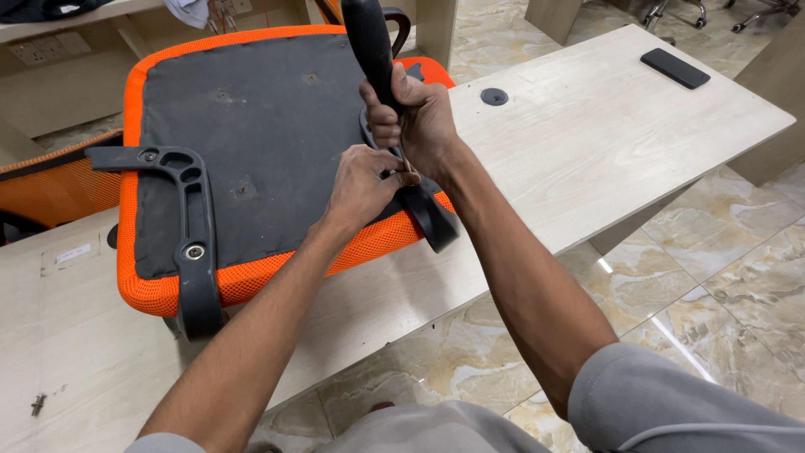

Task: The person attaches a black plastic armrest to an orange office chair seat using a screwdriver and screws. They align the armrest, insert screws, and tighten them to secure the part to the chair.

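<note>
I see my right hand (412,113) clenched round the black plastic armrest (373,50) at 12 o'clock. Left hand (362,189) pinches its base against the upturned orange mesh seat (251,151).

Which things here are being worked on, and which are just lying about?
In hand:
- orange chair seat, upside down on the table
- black armrest, gripped by the right hand
- left hand at the armrest's base
- fitted armrest bracket

Lying about:
- black phone
- small screw
</note>
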